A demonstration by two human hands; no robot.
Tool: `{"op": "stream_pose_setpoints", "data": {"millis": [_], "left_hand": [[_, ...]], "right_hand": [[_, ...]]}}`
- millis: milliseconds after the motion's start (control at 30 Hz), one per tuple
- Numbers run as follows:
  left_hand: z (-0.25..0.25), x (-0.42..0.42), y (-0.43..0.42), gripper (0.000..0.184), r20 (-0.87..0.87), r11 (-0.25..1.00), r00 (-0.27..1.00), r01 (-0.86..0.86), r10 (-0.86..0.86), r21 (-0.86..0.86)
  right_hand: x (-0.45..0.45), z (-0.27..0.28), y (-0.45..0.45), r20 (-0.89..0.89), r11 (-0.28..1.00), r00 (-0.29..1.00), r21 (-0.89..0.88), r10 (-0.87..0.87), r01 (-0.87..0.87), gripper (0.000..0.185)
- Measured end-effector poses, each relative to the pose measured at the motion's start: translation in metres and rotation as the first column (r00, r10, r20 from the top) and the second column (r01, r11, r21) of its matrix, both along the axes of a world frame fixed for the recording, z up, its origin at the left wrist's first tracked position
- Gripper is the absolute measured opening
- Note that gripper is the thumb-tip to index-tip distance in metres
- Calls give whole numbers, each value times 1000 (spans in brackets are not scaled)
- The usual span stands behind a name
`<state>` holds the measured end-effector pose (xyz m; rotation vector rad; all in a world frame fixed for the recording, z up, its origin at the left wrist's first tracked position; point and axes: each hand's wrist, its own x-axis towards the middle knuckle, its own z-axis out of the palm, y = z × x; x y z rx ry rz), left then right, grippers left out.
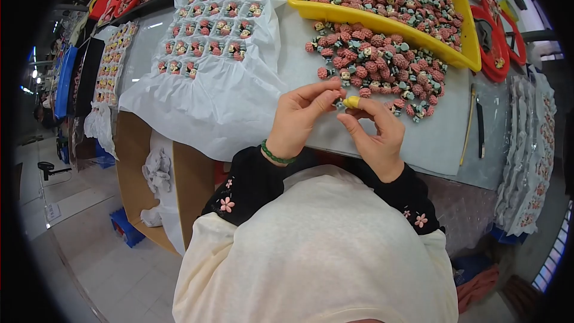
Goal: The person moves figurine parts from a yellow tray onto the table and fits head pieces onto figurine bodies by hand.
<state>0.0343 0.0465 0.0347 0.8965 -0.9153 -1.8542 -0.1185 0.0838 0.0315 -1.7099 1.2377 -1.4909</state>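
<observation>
A small figurine (339,103), pink with a grey-green part, is pinched between the thumb and index finger of my left hand (293,116). Fingers cover most of it. My right hand (382,137) is just beside it, with a yellow cover (351,102) on the index fingertip, which reaches the figurine. The right thumb stays apart from that finger, with nothing visible between them. Just beyond both hands lies a loose pile of similar figurines (373,63), pink and grey-green with small pale faces.
Behind the pile stands a yellow bin (382,26) full of figurines. To the left, figurines sit in a white compartment tray (206,18) over white sheeting (215,107). A brush (467,125) and a black tool (480,128) lie at right. An open cardboard box (194,173) is below left.
</observation>
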Motion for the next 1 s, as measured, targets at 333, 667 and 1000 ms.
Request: {"op": "stream_pose_setpoints", "data": {"millis": [333, 667, 1000], "left_hand": [[22, 14, -9, 25, -51, 977, 984, -161, 169, 142], [10, 3, -11, 20, 254, 997, 966, 31, -50, 78], [8, -8, -11, 15, 74, 991, 996, 50, -41, -124]], "right_hand": [[9, -3, -27, -532, 991, 837, -95, -128, 92, 21], [13, 16, -19, -390, 966, 904, -245, -176, 82, 25], [3, 7, -9, 415, 933, 910, 327, -3, -146, 18]]}}
